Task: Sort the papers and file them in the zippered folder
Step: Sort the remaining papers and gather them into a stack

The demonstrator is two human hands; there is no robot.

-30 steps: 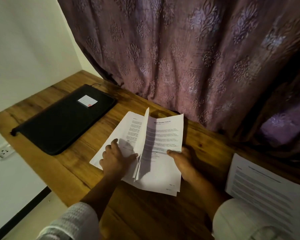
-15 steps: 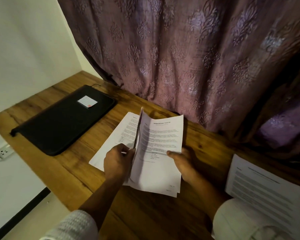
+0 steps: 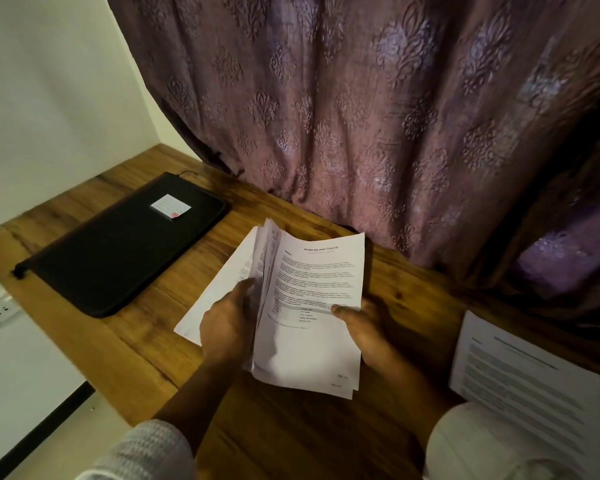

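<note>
Curtain of patterned mauve cloth fills the far side and hangs down to the back edge of the wooden table. On the table's left part lies the black zippered folder, flat and well apart from the hands. I judge it is parked there out of the way until the sorting is finished. At the right edge a second pile of printed sheets lies beside the person's right sleeve, probably a group already set aside.

Between folder and pile are the papers being sorted, a stack whose left edges are raised and fanned. At least one sheet lies flat beneath, reaching out to the left. The left hand grips the stack's left side, its fingers curled in among the leaves, apparently to part them and check each heading. The right hand pinches the right side with the thumb pressed on the top page, steadying the stack. A small white label with a red mark sits on the folder's far end.

The right pile is blurred and cut off by the frame edge. Whether the folder's zip is fully closed cannot be made out. The right hand's fingers are hidden beneath the stack. Only the top page's heading, an education transcript, is readable; the body text is too small.
</note>
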